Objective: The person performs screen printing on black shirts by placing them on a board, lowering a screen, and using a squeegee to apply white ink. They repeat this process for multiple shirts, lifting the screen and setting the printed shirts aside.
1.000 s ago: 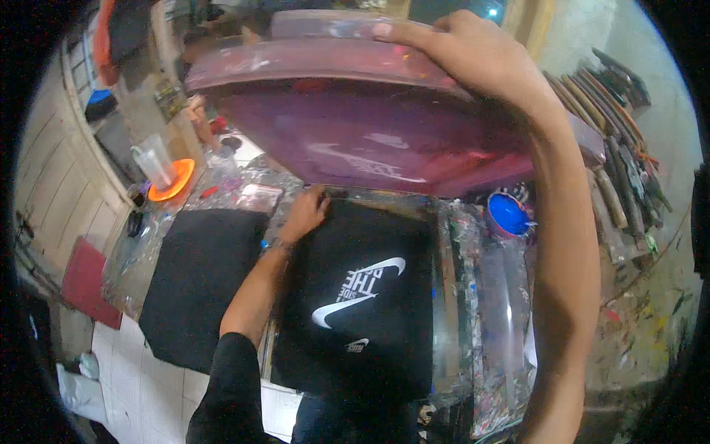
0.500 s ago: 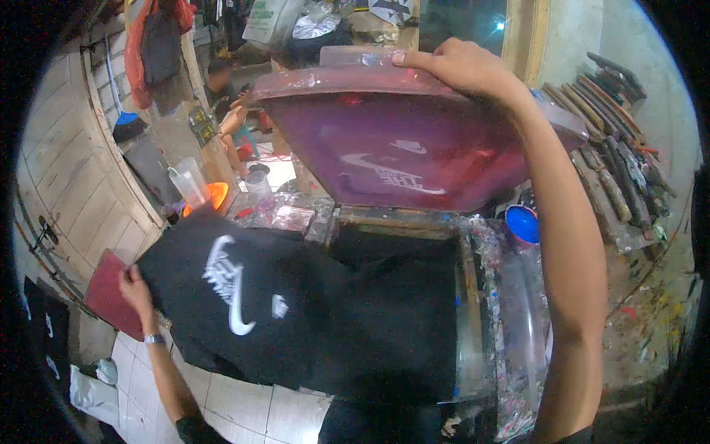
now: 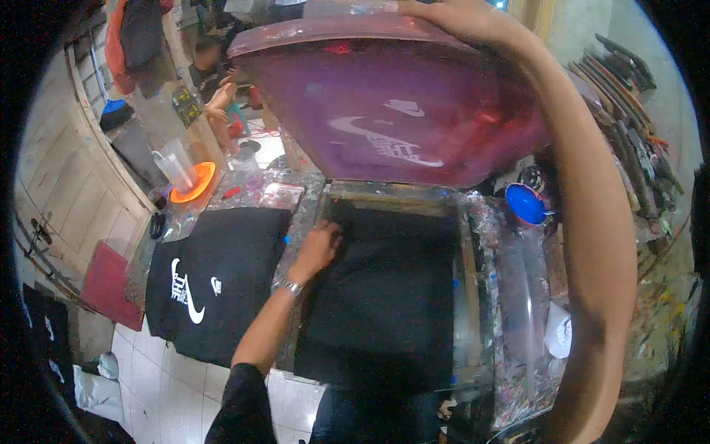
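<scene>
My right hand (image 3: 473, 21) grips the upper edge of a tilted printing screen (image 3: 473, 118), whose purple mesh carries a pale curved mark and lettering. Beneath the raised screen, a plain black fabric piece (image 3: 384, 296) lies flat on the printing board. At the far left edge of that fabric is my left hand (image 3: 316, 250), its fingers bent together against the cloth; the fingertips are partly hidden. To the left, a black fabric piece with a white print (image 3: 237, 259) lies spread on the table, apart from both hands.
An orange dish (image 3: 194, 183) with a clear jug stands at the back left. A blue-lined tub (image 3: 523, 203) sits right of the board. Wooden-handled squeegees (image 3: 614, 111) lean at the right wall. A co-worker (image 3: 211, 74) sits beyond the table, near a blue broom (image 3: 116, 115).
The printed black fabric has gone from my left hand and now lies flat on the left. My left hand has moved right to the plain fabric. The screen stands higher in view, still held.
</scene>
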{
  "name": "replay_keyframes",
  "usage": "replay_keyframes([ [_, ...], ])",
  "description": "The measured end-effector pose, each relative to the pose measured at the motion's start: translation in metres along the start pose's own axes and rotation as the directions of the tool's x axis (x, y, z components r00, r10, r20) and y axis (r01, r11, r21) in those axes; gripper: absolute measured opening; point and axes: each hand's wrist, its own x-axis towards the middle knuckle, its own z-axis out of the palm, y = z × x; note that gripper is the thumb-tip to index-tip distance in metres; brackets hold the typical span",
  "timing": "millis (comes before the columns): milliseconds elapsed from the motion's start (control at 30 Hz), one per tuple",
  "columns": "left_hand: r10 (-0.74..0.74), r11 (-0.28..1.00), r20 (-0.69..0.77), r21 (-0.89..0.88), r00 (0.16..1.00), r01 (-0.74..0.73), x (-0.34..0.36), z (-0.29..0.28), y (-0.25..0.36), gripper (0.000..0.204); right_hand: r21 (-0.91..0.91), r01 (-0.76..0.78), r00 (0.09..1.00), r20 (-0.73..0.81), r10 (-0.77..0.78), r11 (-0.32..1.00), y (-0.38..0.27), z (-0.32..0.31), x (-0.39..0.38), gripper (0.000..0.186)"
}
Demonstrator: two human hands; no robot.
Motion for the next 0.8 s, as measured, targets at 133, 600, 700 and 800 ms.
replay_keyframes([
  [133, 0.005, 0.991, 0.106, -0.132, 0.994, 0.009, 0.023, 0.049, 0.035, 0.033, 0.107, -0.194, 0.981, 0.038, 0.191, 0.975, -0.021, -0.004, -0.003, 0.059],
  [600, 0.310, 0.721, -0.166, 0.683, 0.936, -0.118, 0.106, 0.050, 0.039, 0.034, 0.211, -0.097, 0.995, -0.013, 0.102, 0.973, -0.008, -0.005, 0.024, 0.067],
  [700, 0.195, 0.908, -0.063, 0.388, 0.979, -0.156, 0.053, 0.045, 0.111, 0.046, 0.238, -0.134, 0.991, 0.020, 0.133, 0.962, -0.009, 0.002, 0.005, 0.069],
  [800, 0.161, 0.967, 0.360, 0.131, 0.919, -0.220, -0.086, 0.020, 0.167, 0.070, 0.310, -0.230, 0.972, 0.030, 0.232, 0.923, -0.024, -0.011, -0.019, 0.072],
])
